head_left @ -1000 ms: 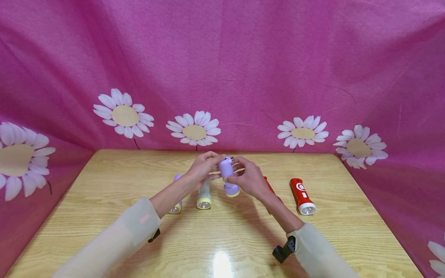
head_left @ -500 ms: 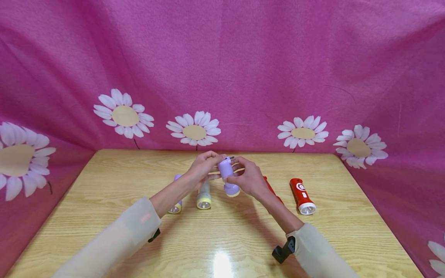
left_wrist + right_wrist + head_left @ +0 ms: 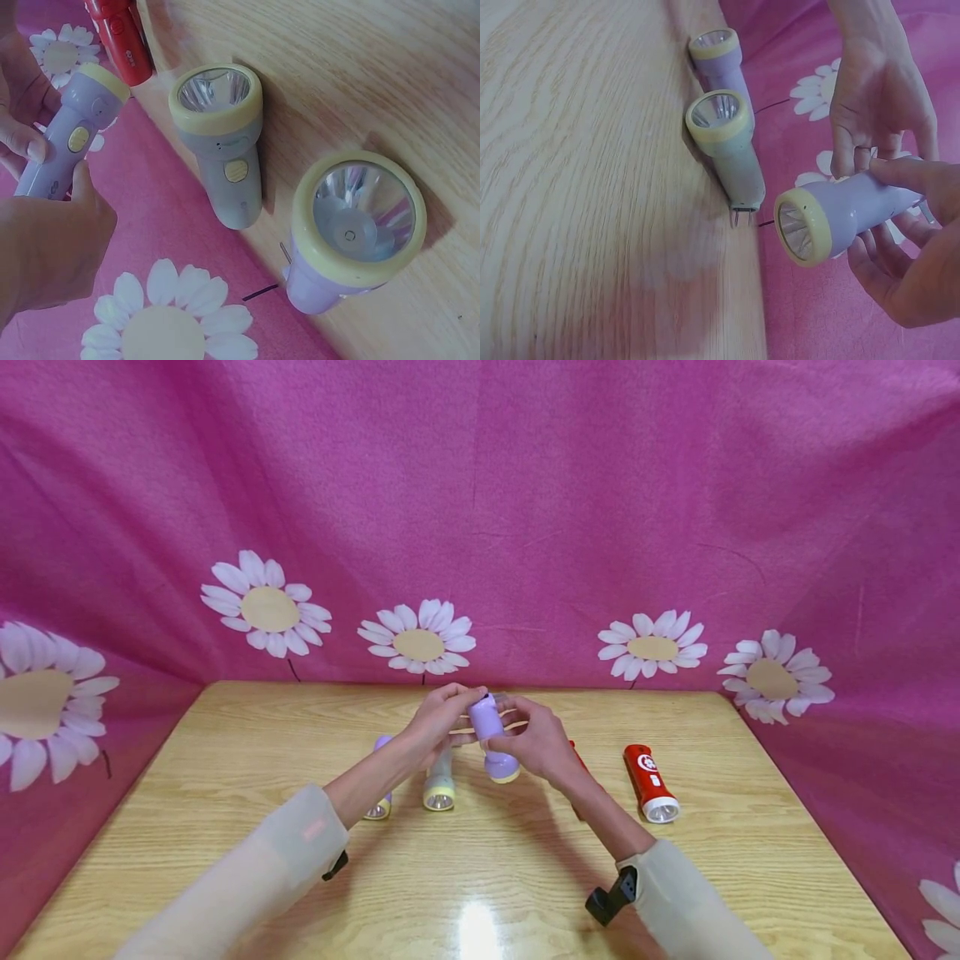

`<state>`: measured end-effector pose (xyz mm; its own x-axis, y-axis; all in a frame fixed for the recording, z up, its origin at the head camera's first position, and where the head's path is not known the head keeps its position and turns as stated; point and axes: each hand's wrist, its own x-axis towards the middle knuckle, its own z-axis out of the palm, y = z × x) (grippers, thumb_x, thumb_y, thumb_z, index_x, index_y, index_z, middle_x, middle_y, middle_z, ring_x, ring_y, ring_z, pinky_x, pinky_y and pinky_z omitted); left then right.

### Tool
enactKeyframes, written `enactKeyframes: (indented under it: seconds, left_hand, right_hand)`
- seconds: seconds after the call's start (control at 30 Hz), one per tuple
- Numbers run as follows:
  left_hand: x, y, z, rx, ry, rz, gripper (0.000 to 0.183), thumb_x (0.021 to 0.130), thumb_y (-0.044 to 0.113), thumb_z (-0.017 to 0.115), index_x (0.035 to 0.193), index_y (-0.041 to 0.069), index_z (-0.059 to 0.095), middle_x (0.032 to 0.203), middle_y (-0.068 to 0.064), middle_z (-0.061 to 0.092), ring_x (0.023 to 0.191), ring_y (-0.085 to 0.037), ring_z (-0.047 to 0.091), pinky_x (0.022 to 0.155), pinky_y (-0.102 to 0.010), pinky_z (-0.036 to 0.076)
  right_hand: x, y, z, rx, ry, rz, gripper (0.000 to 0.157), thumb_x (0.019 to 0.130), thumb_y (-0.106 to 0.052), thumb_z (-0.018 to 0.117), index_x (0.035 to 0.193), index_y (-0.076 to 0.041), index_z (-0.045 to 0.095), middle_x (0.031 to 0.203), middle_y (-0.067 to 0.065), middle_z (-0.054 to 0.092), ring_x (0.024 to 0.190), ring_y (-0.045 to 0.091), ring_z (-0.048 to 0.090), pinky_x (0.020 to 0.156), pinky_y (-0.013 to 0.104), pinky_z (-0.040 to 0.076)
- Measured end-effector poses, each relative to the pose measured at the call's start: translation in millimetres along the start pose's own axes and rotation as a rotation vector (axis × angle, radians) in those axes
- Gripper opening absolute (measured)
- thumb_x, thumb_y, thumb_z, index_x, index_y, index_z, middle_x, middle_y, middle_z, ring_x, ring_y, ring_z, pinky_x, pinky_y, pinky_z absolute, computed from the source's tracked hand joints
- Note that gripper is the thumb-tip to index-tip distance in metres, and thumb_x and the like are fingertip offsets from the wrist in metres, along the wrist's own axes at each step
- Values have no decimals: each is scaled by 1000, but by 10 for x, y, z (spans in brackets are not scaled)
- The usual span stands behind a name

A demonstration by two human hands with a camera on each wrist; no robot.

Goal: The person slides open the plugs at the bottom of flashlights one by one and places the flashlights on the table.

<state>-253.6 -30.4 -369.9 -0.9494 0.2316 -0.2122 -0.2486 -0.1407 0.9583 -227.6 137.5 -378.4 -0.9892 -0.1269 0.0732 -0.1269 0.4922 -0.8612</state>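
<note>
Both hands hold a purple flashlight (image 3: 487, 720) with a cream lens ring above the table, its lens end tilted down toward me. My left hand (image 3: 433, 724) grips its tail end, with the thumb at the top. My right hand (image 3: 542, 745) holds the barrel between thumb and fingers. A cream slide switch (image 3: 78, 139) shows on the barrel in the left wrist view. Seen from the right wrist, the lens (image 3: 799, 229) points away from the right hand, and metal prongs (image 3: 925, 211) stick out near the tail.
A grey flashlight (image 3: 440, 775) and another purple flashlight (image 3: 319, 279) lie left of centre; the grey one's prongs (image 3: 742, 218) are out. On the right lies a red flashlight (image 3: 649, 775). Another red flashlight (image 3: 576, 752) is partly hidden by the right forearm. A pink cloth (image 3: 525, 527) hangs behind.
The held flashlight has turned slightly in the hands. Prongs seen earlier at its tail in the head view no longer stand out there. Both hands stay almost in place.
</note>
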Motion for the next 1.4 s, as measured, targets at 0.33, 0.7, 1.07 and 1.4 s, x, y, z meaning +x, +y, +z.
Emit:
enactKeyframes:
  seconds: [0.33,0.7,1.07,1.4]
  left_hand:
    - [-27,4,5,43,-74,33,27,92,6,70,110,3,50,109,-15,58,95,-23,61,89,-41,57]
    - [-8,4,12,135,-107,74,30,88,-5,70,112,-1,53,109,-17,64,99,-23,62,88,-40,57]
    - [-3,36,-37,179,-178,69,31,88,-5,69,116,-2,57,112,-17,66,98,-22,64,90,-41,56]
    - [18,38,-49,181,-212,19,41,89,-5,68,128,-7,53,115,-20,63,103,-26,63,88,-36,57]
  right_hand:
    - [-2,6,-24,51,2,40,43,77,-12,83,115,-4,65,103,12,70,95,30,68,78,41,57]
    - [-8,69,-23,90,13,17,42,77,-10,84,114,-1,65,103,16,69,91,29,68,79,40,58]
    - [-18,116,-51,138,-23,4,43,79,-11,83,116,2,65,107,18,67,90,29,65,81,40,56]
    - [-34,134,-73,164,-66,26,40,81,-11,81,115,2,65,106,15,68,91,27,65,78,35,55]
